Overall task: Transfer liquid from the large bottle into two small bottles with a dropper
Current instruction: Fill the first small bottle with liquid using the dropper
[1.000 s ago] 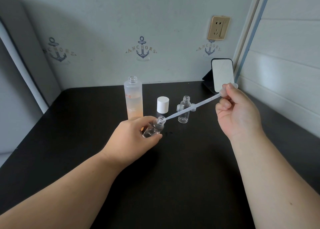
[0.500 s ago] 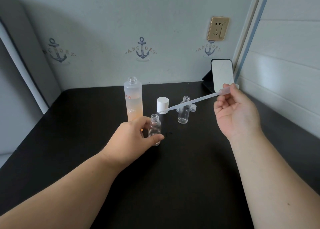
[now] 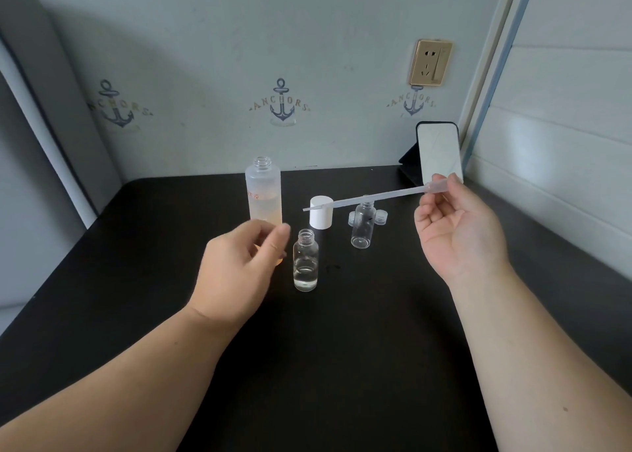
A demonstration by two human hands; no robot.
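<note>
Pale wallpaper printed with anchors backs a black table [image 3: 342, 366] set into the corner.

Above it, the right hand [image 3: 458, 226] pinches the bulb end of a clear plastic dropper [image 3: 369, 198] between thumb and fingertips, its other fingers loosely curled. The dropper lies almost level in the air, its tip pointing left and ending in front of a white cap [image 3: 321, 212]. The left hand [image 3: 239, 267] hovers just left of the nearer small bottle [image 3: 305, 263], fingers loosely bent and grasping nothing; its blurred fingertips are close to the bottle's neck but apart from it.

That bottle stands upright and uncapped, with a little clear liquid at the bottom. Behind the left hand stands the large bottle [image 3: 263, 191], frosted, open, holding pale orange liquid; its base is hidden by the fingers. The second small bottle [image 3: 363, 226] stands upright to the right, past the white cap, with two small clear lids [image 3: 381, 217] just behind it. A phone-like slab [image 3: 439, 152] leans at the far right corner, under a gold wall socket [image 3: 431, 62].
</note>
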